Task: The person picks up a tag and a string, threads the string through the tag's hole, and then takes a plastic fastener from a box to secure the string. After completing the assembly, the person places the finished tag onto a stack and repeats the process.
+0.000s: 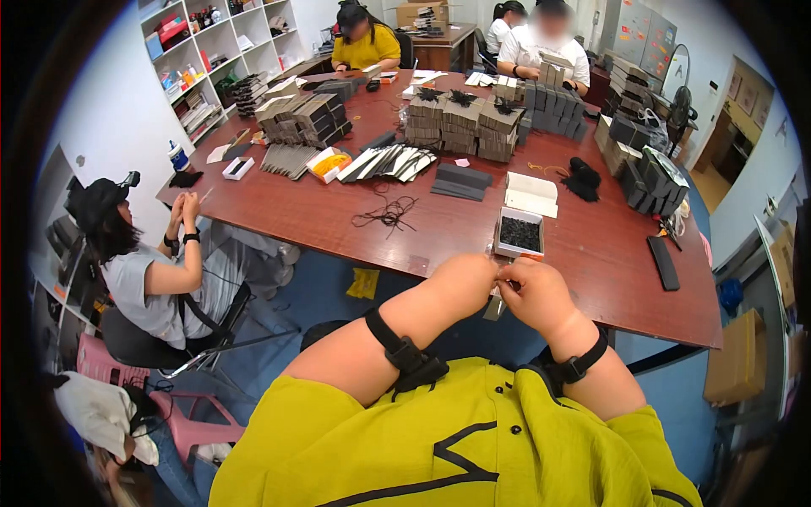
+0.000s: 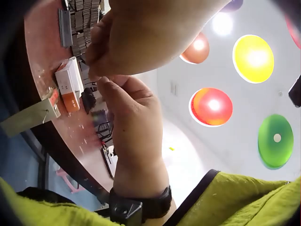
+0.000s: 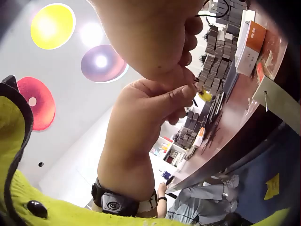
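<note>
Over table (image 1: 591,253) edge, left hand (image 1: 460,283), right hand (image 1: 536,296) pinching together, tag (image 1: 494,308) dangling

Tabletop (image 1: 321,220): red-brown wood finish, smooth, semi-gloss.
Grey card tag (image 1: 494,306): matt paperboard.
Small box (image 1: 515,253): white cardboard, matt.
Loose cord (image 1: 389,211): thin black thread, dull.
Shirt (image 1: 405,439): yellow cloth, matt, black trim.
Wrist strap (image 1: 397,346): black webbing, plastic buckle.
Shelf unit (image 1: 221,42): white, smooth board.
</note>
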A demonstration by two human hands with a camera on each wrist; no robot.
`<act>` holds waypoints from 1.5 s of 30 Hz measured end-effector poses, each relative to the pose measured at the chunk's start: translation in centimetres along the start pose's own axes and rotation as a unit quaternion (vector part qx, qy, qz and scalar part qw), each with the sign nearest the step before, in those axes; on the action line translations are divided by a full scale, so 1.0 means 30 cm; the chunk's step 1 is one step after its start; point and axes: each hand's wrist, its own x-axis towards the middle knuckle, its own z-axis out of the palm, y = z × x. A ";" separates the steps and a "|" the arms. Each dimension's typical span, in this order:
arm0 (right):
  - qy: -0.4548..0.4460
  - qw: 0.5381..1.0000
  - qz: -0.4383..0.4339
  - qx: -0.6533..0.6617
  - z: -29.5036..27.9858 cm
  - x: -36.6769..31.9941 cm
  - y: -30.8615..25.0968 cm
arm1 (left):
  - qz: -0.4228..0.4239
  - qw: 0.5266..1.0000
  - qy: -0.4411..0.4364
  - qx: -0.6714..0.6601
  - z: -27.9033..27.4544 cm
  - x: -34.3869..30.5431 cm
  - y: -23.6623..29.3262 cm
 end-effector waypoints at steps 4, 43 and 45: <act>0.028 0.998 0.024 0.052 0.001 -0.001 0.007 | -0.078 0.962 -0.055 -0.256 -0.016 0.016 -0.042; 0.039 0.797 0.205 0.566 0.013 0.046 -0.013 | -0.058 0.877 0.210 -0.428 -0.004 -0.034 -0.008; 0.066 0.884 0.129 0.444 -0.022 0.047 -0.042 | -0.095 0.801 0.101 -0.583 0.004 -0.040 -0.022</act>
